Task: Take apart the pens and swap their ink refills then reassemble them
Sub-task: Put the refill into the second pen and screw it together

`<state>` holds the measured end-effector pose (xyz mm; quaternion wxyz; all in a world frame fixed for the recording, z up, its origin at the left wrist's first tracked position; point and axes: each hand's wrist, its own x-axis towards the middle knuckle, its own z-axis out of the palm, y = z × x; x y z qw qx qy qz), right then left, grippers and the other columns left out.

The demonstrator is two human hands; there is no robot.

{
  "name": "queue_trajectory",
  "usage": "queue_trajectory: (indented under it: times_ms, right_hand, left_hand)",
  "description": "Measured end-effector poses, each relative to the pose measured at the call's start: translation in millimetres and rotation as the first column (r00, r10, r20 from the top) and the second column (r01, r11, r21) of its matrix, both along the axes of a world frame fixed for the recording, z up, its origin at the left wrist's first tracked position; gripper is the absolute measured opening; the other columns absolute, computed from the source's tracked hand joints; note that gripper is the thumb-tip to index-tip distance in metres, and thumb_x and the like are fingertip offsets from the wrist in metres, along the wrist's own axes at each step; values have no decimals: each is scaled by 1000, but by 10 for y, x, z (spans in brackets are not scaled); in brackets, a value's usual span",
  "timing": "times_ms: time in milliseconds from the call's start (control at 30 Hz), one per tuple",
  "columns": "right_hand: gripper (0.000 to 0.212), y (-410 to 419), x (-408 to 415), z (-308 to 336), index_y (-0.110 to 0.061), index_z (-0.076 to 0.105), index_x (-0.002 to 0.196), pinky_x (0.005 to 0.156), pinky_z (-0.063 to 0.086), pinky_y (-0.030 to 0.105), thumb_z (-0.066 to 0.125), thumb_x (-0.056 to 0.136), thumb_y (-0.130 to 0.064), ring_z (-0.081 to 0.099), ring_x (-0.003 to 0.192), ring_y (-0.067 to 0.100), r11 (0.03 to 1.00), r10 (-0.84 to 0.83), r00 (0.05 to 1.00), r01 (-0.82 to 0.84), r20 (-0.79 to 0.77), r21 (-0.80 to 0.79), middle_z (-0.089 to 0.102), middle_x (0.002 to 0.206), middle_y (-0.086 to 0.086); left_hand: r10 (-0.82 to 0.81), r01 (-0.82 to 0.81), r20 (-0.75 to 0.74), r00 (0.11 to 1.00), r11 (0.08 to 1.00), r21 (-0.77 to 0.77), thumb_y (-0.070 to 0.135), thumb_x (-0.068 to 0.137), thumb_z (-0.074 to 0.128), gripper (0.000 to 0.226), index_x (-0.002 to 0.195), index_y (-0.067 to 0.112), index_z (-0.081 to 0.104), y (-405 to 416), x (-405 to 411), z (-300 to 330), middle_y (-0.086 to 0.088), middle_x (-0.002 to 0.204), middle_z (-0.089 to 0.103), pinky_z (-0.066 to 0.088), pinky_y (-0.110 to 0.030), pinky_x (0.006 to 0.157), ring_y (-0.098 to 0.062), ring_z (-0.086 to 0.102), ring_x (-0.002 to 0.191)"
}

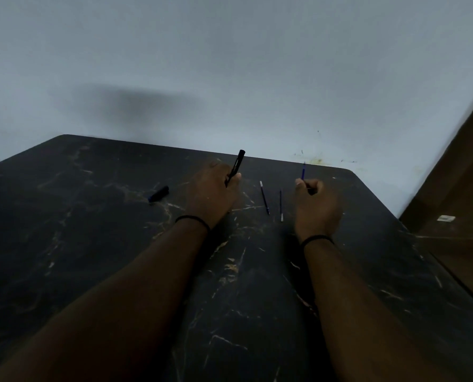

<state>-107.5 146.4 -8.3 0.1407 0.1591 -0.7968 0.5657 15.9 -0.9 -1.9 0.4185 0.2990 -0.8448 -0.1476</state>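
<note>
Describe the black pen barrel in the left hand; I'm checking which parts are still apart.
The black pen barrel is a slim, dark tube that looks like plastic. It is tilted, with its upper end pointing up and away from the person. The left hand grips its lower part, thumb against it, above the table. Whether a refill sits inside cannot be seen.

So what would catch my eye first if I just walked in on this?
Probably the two hands raised over the dark marbled table: the left hand holds a black pen barrel pointing up, and the right hand pinches a thin blue refill. Between them two more thin refills lie side by side on the table, and a short dark pen piece lies off to the left.
</note>
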Motion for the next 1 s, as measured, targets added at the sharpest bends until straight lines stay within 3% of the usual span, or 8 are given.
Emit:
queue_trajectory:
  times_ms: [100,233,400,533,700,1000]
  right_hand:
    - [21,-19,-36,-36,-27,62,78,55,35,24,60,92,-42,58,69,12,996,17,999,-19,33,85,59,68,-11]
    - [32,-71,-108,-58,-20,61,67,68,52,35,60,91,-41,64,72,23,950,46,998,-57,44,307,66,71,1]
    - [36,-136,-163,-28,-12,75,79,77,57,36,60,92,-40,68,79,30,867,83,996,-83,22,492,72,79,9]
    - [43,-155,-160,-9,-12,73,82,83,55,37,51,96,-46,67,87,29,843,109,993,-111,34,527,71,84,9]
    - [29,-147,-150,-10,-14,74,92,83,56,38,61,92,-40,67,88,29,819,162,985,-170,63,548,72,90,9]
    - [31,-139,-75,31,-16,73,94,82,57,40,59,92,-43,68,85,27,811,176,980,-195,89,552,73,88,7]
  left_hand:
    - [8,-8,-6,1000,1000,17,40,93,57,47,57,30,29,11,-7,3,12,61,34,20,-22,47,-3,35,52]
    - [17,-17,-4,1000,1000,25,39,93,58,47,57,30,29,18,-6,15,12,61,34,19,-21,47,-3,36,52]
    - [-5,4,22,1000,1000,29,38,95,56,47,57,30,29,16,-2,24,12,61,34,20,-21,49,-3,35,53]
    - [-8,8,-5,1000,999,48,36,94,58,48,57,28,29,13,-8,14,11,60,34,19,-21,48,-3,35,52]
    - [3,-2,-24,1000,999,46,37,93,59,47,56,28,32,-13,-26,-6,11,58,35,20,-22,48,-3,35,50]
    - [11,-11,-11,1000,999,49,40,92,59,47,56,29,31,-32,-33,-27,12,59,34,21,-23,47,-3,34,51]
